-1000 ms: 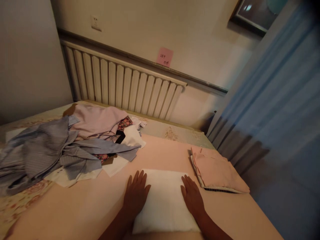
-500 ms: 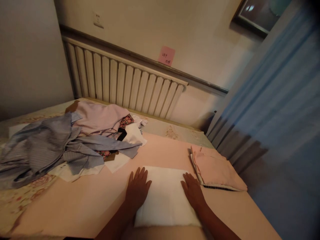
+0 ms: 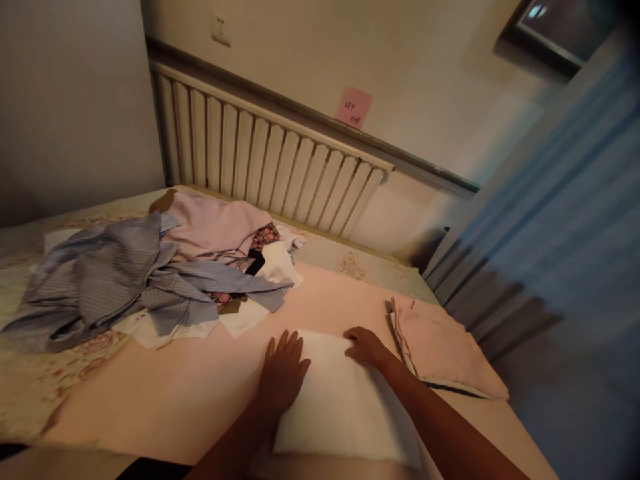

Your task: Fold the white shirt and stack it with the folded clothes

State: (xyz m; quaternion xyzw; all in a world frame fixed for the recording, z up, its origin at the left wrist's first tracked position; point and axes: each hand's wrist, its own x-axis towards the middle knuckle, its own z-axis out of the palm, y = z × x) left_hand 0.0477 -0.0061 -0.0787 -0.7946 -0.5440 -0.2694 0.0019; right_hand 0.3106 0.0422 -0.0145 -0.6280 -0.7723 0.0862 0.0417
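A folded white cloth [image 3: 345,400] lies flat on the pink bed sheet [image 3: 175,393] in front of me. My left hand [image 3: 283,377] rests flat on its left edge, fingers stretched out. At the cloth's far edge my right hand [image 3: 365,347] has its fingers curled over the top right corner, gripping the fabric. The right forearm crosses the cloth diagonally.
A folded pink cloth [image 3: 445,347] lies just right of the white one. A heap of unfolded clothes [image 3: 150,280], striped blue, pale pink and white, covers the bed's left. A radiator [image 3: 270,167] runs along the back wall; a blue curtain [image 3: 560,253] hangs on the right.
My right hand has moved forward from lying flat on the cloth's right side to its far edge, fingers now curled on it. The view shifted slightly left.
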